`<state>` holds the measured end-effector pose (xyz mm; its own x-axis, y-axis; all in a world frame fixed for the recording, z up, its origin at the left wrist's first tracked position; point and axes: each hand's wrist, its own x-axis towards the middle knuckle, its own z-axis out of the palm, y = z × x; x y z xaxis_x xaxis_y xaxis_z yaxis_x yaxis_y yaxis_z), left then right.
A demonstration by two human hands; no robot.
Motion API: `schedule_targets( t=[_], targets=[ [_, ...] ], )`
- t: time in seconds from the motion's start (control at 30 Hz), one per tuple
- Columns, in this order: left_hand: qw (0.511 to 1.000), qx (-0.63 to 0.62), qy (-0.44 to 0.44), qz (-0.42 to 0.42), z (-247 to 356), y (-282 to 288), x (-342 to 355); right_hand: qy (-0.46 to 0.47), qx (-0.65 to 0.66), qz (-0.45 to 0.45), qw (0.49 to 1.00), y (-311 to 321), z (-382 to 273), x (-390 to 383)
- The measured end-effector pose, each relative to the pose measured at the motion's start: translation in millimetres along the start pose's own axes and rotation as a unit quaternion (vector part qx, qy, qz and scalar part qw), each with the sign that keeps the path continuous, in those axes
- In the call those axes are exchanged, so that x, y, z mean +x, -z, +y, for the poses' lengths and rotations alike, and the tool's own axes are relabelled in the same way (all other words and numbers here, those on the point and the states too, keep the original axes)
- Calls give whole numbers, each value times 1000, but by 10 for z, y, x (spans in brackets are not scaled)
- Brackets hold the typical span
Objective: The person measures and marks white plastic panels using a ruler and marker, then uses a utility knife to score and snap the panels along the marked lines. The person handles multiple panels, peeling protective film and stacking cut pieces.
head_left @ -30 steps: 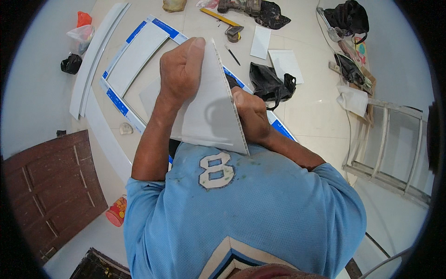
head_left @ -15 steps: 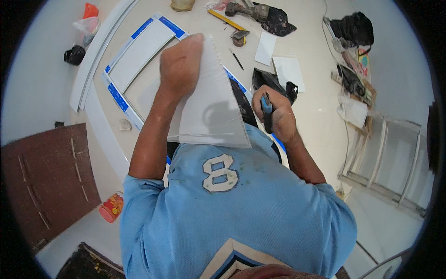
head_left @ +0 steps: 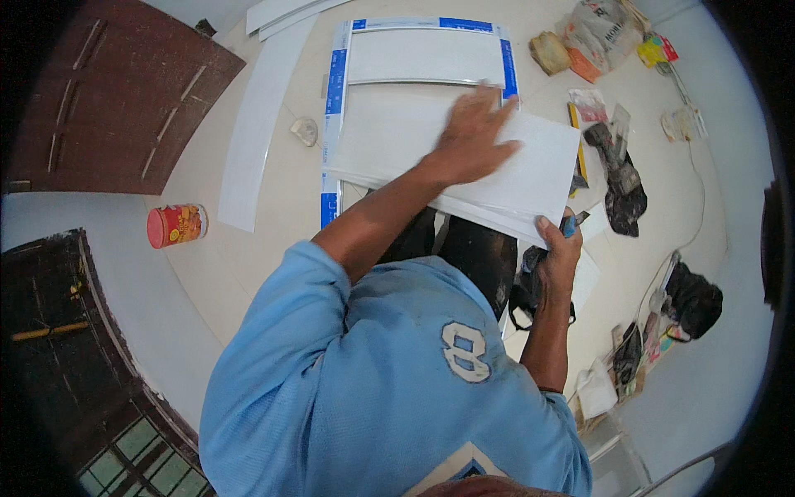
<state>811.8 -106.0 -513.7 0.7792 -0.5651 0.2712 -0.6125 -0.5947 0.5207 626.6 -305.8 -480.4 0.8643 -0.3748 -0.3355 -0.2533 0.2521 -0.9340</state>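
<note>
A white panel lies at a slant across a white frame with blue film strips, overhanging its right side. More white sheet shows at its left, inside the frame. My left hand is over the panel with fingers spread, holding nothing; whether it touches the surface I cannot tell. At the panel's near right corner, my right hand is closed round a blue-and-black utility knife, its thumb against the panel edge. Part of the knife is hidden by the fingers.
Long white strips lie at the left, near a pale lump and a red jar. On the right are a dusty power tool, a yellow-edged tool, plastic bags and a cable. A brown door stands far left.
The white panel, held upright before, now lies down on the frame. My left hand has opened from its grip. My right hand has come to the panel's corner, still holding the knife. The view has turned.
</note>
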Motion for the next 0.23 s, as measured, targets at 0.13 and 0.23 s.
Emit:
schedule_targets(
  t=[0.13, 0.23],
  targets=[
    [975, 68, 204, -48, -992, 28, -833, -9, 25, -40, 999, -81, 215, 800],
    [960, 93, 227, -133, -1512, -104, -1332, -43, 24, -81, 995, -83, 474, 1398]
  ],
)
